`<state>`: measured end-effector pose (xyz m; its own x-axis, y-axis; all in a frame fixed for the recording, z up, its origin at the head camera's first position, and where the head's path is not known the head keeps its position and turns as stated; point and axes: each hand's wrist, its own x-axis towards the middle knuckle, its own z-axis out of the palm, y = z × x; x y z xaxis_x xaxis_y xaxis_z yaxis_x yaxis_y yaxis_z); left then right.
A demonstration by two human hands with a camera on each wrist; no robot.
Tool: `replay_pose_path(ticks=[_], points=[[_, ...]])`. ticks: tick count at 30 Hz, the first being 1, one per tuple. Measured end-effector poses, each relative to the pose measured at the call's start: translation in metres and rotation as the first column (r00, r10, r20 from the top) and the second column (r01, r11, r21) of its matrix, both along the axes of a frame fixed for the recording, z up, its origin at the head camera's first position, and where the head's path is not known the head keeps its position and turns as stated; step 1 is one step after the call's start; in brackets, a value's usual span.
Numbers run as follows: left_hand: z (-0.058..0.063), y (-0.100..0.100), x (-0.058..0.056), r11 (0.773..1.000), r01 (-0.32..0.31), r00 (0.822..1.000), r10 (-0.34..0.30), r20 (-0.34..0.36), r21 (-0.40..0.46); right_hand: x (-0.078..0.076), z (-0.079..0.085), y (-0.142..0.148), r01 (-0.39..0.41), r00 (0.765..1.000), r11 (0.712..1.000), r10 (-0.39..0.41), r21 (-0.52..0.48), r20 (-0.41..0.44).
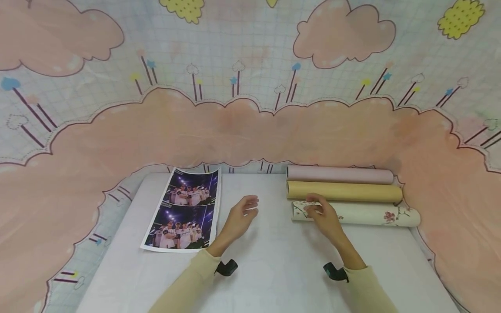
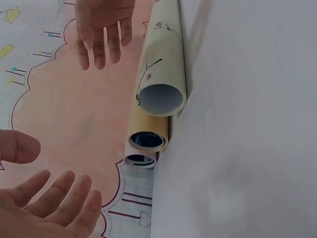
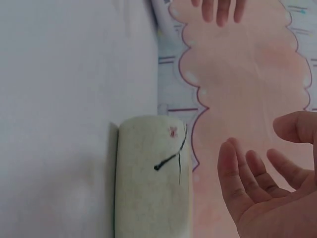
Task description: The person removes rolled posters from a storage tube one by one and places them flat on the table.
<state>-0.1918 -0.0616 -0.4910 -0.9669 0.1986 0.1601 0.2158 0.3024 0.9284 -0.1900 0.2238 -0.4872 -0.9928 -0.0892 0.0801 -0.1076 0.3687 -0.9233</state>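
Above the white table my left hand (image 1: 239, 219) hovers with relaxed, slightly bent fingers and holds nothing. It is nearest to a printed photo sheet (image 1: 184, 206), which shows two similar pictures of a group of people. My right hand (image 1: 325, 219) hangs loosely bent and empty over the left end of a cream roll with a flower-branch pattern (image 1: 372, 214). Behind that roll lie a yellow roll (image 1: 360, 191) and a pale pink roll (image 1: 344, 174), side by side. In the left wrist view, the hollow end of the flowered roll (image 2: 161, 99) faces the camera.
A white table (image 1: 270, 269) carries the sheet at left and the rolls at back right. Beyond it hangs a patterned cloth (image 1: 250, 134) with clouds and small stars. A dark wrist camera (image 1: 227, 268) is on the left wrist, another camera (image 1: 335, 272) on the right.
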Motion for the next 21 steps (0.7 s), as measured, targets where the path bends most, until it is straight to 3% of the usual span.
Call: replay_pose_path(ticks=[13, 21], points=[[-0.009, 0.046, -0.034, 0.998, -0.001, 0.992, -0.007, 0.124, 0.067, -0.014, 0.004, 0.023, 0.096, 0.993, 0.986, -0.087, 0.136, -0.074], [-0.013, 0.066, -0.043, 0.992, -0.009, 0.993, -0.007, 0.121, 0.13, -0.025, 0.0, 0.034, 0.134, 0.979, 0.973, -0.1, 0.19, -0.177]])
